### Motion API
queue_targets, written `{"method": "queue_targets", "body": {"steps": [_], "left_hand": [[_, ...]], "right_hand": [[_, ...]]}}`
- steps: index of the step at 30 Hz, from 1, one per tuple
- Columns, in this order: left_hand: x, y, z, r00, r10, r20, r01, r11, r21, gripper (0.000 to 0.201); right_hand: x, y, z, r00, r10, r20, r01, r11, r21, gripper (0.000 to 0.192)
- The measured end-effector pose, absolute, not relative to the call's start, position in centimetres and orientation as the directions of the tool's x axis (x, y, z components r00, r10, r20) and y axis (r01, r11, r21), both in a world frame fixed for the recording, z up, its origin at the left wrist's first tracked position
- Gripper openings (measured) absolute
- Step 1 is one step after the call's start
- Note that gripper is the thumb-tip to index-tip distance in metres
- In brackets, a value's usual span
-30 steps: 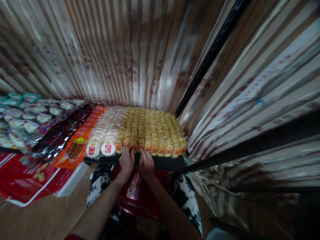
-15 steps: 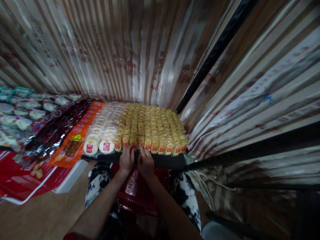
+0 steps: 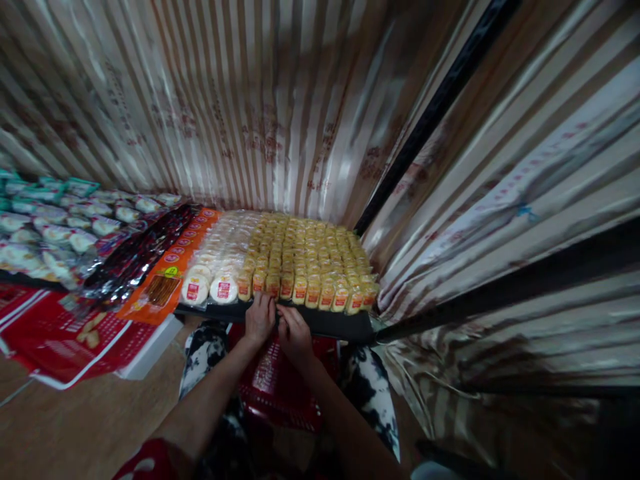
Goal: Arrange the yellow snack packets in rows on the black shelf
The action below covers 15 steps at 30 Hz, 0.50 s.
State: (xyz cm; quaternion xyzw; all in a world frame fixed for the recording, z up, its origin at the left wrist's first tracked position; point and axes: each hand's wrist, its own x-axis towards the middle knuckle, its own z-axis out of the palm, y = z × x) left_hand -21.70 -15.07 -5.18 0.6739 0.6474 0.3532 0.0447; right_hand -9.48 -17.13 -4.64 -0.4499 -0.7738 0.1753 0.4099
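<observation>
On the black shelf (image 3: 325, 325), round white-wrapped cakes (image 3: 209, 289) are lying left of the yellow packaged pastries (image 3: 305, 260). The left hand (image 3: 259, 319) is curling its fingertips against a front-row pastry; whether it is pinching is unclear. The right hand (image 3: 295, 337) is hovering beside it, fingers loosely bent. These packets are probably light, crinkly and slippery, so gripping by their sides seems best.

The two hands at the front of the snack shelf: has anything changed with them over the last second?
Hardly. The left hand and right hand remain side by side at the front row of yellow packets; the right seems drawn slightly back. Whether either grips a packet is unclear. The round white packets lie as before.
</observation>
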Motion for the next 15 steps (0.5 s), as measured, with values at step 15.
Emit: {"method": "queue_targets", "body": {"steps": [15], "left_hand": [[-20.3,-24.1,-9.1,0.115,0.982,-0.147,0.832,-0.014,0.554,0.029]], "right_hand": [[-9.3,-24.1,-11.2,-0.234,0.932,-0.278,0.605,-0.084,-0.792,0.031]]}}
